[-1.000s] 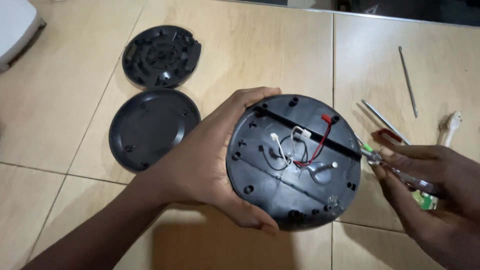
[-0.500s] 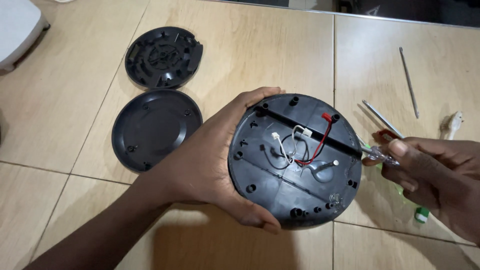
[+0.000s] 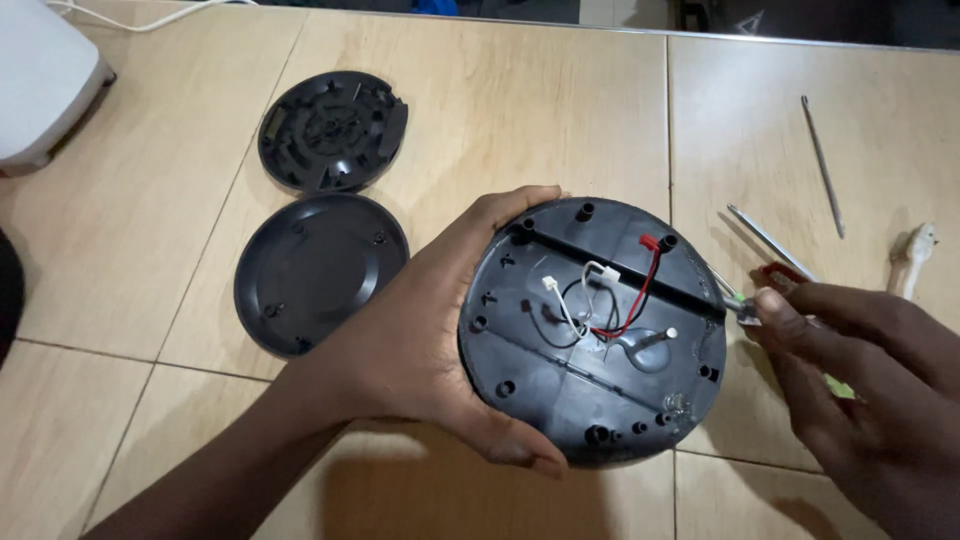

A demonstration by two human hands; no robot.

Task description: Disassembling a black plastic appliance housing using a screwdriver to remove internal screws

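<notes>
A: What is the left hand (image 3: 420,350) doing?

B: It is gripping the round black base (image 3: 595,335), open side up, over the wooden table (image 3: 520,110). The thumb is curling over the near rim and the fingers are wrapping under the far rim, so the hand is spread wide around it.

A: And the right hand (image 3: 860,380)?

B: Its fingers are closing on a screwdriver (image 3: 745,310), whose tip is touching the base's right edge.

A: What is showing inside the base?

B: Red, white and black wires (image 3: 600,300) are lying in the middle.

A: Anything nearby?

B: 2 black discs (image 3: 320,270) are lying to the left, and 2 thin metal rods (image 3: 822,165) are lying to the right.
</notes>
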